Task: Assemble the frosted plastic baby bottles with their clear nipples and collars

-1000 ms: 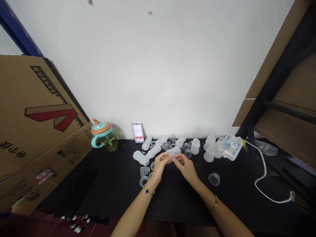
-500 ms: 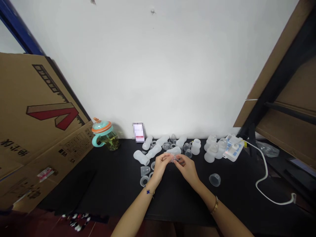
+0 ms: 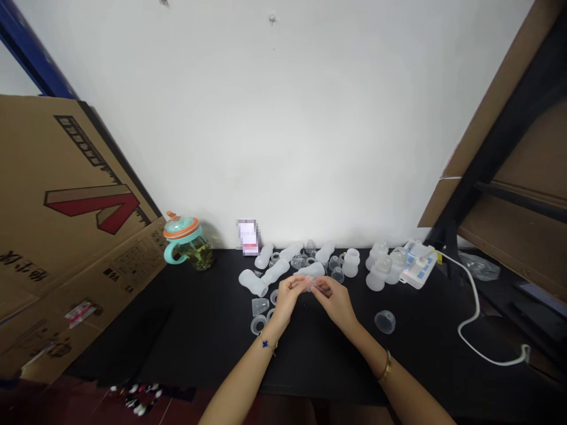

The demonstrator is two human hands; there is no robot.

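Between my fingertips is a small clear bottle part (image 3: 310, 284), mostly covered by the fingers; it looks like a soft nipple, but I cannot be sure. My left hand (image 3: 291, 295) pinches it from the left. From the right, the thumb and fingers of my right hand (image 3: 333, 298) close on it. Just behind the hands lies a frosted baby bottle (image 3: 312, 270) on its side. White collar rings (image 3: 258, 324) and a clear cap (image 3: 260, 306) lie left of my left wrist. Another clear dome cap (image 3: 385, 321) rests on the black table (image 3: 212, 330) to the right.
More frosted bottles (image 3: 276, 271) and clear nipples (image 3: 297, 261) lie along the wall. Several capped bottles (image 3: 379, 273) stand by a white power strip (image 3: 417, 268) with a cable (image 3: 476, 307). A lidded tea jug (image 3: 188, 245), a phone-like screen (image 3: 248, 237) and a cardboard box (image 3: 88, 236) are to the left.
The view has shifted very slightly. Both hands stay in the same place around the small clear part, with barely any finger movement.
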